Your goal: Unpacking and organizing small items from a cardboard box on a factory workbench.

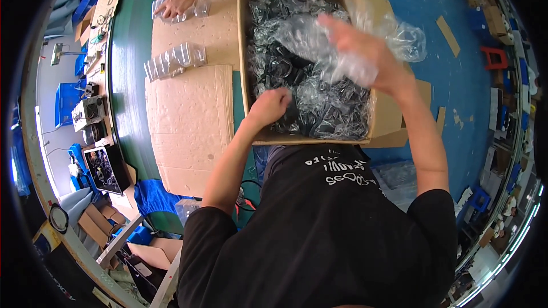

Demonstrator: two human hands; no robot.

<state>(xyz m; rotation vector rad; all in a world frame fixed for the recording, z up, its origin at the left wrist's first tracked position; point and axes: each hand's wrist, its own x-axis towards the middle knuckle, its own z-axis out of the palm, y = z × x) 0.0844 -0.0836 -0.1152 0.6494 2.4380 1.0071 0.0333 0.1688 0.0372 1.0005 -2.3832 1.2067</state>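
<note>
An open cardboard box [244, 51] stands before me, full of black items [279, 71] wrapped in clear plastic. My right hand [368, 51] is over the box's right side, smeared by motion. Crumpled clear plastic bag [305, 37] hangs from its closed fingers and spreads over the contents. Inside the box's near left corner, my left hand [271, 106] is closed, its fingertips curled down against the wrapped items. Whatever it grips, if anything, is hidden.
Left of the box, cardboard sheets [188, 120] lie on a green table [131, 80]. A ribbed clear plastic tray [177, 61] rests there. Beyond it, a co-worker's hands [178, 3] press on another clear tray. More clear bags [408, 40] drape over the box's right flap. A red stool [494, 58] stands far right.
</note>
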